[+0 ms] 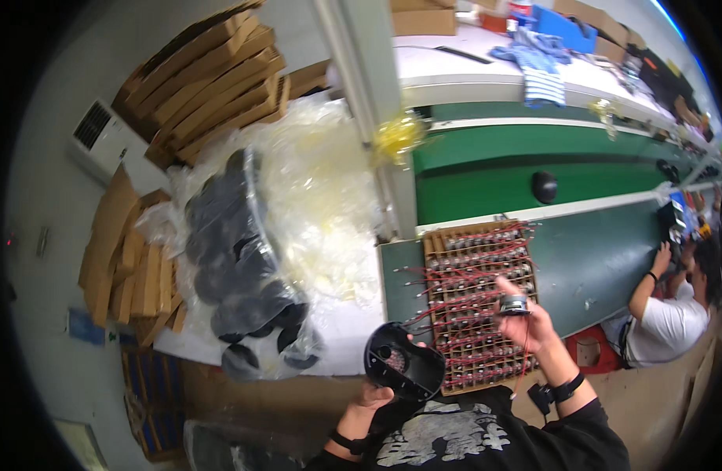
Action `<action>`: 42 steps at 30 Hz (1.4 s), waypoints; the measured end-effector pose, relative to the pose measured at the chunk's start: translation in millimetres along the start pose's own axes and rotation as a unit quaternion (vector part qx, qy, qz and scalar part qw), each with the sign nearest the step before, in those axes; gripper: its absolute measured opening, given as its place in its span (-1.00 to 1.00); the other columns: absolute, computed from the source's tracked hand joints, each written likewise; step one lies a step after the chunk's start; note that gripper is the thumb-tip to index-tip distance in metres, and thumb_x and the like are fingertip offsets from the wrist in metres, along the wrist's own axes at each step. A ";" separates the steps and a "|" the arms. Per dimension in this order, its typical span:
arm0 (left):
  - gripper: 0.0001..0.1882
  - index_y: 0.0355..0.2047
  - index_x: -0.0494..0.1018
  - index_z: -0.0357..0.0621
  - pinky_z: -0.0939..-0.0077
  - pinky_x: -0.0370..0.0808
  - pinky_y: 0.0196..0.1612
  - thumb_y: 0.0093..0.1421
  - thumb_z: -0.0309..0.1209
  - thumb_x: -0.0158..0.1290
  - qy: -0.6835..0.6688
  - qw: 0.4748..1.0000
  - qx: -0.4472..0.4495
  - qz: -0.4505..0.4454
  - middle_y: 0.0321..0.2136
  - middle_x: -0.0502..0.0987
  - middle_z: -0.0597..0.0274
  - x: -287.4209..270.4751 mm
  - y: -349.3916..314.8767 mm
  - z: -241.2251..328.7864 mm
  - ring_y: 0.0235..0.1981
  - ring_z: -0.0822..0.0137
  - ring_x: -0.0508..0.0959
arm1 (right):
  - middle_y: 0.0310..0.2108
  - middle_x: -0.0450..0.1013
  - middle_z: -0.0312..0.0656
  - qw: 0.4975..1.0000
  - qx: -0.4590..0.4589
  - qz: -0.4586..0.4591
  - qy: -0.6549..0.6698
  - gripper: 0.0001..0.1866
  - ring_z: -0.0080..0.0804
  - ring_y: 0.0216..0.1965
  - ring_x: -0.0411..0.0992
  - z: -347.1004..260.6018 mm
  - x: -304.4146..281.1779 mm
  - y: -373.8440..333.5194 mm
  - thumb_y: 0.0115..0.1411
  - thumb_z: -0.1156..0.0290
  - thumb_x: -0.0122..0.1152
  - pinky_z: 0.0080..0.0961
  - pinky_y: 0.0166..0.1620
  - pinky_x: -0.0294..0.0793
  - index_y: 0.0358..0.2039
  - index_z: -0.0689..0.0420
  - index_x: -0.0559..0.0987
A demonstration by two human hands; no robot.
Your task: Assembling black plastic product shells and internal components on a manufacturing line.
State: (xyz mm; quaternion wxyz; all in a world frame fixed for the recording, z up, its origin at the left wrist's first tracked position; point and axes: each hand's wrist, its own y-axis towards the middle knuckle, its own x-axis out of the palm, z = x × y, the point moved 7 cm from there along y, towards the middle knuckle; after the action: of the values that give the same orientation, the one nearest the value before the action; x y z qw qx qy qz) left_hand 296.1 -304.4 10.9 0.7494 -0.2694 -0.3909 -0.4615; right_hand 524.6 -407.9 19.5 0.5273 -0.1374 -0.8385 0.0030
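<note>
Cardboard, brown and folded, is stacked at the far left. Next, on a white desk, dark rounded shells are gathered under clear plastic, and crumpled clear wrapping is spread beside them. At lower centre, a black hollow shell is held by the left hand, which is clamped on its edge; the open side is turned toward the camera. Just to the right, a brown divided tray is set on a green desk, and rows of small red-wired metallic parts are held in it. Over the tray, one small cylindrical part is gripped by the right hand, whose fingers are closed on it. Behind the desk, a black rounded piece is seen against a green surface. At the far right, a co-worker in white is shown with arms extended to the desk.
</note>
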 end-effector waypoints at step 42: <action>-0.33 0.22 0.09 -0.21 0.23 0.28 0.20 0.27 0.01 -0.16 0.001 0.994 -0.109 0.026 0.10 0.32 0.04 34.0 34.6 -38.0 0.13 0.19 0.36 | -0.35 0.31 -0.15 0.406 -0.181 -0.171 -0.880 -0.44 -0.25 -0.25 0.36 7.7 176.9 -25.1 -0.20 0.45 0.29 -0.42 -0.21 0.39 -0.09 0.20 0.44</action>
State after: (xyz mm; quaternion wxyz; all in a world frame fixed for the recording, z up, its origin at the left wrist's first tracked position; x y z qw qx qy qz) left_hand 349.2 -335.0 17.0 0.7277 -0.3595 -0.3306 -0.4816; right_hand 440.3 -389.7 176.1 -0.5480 -0.0055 -0.8278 -0.1197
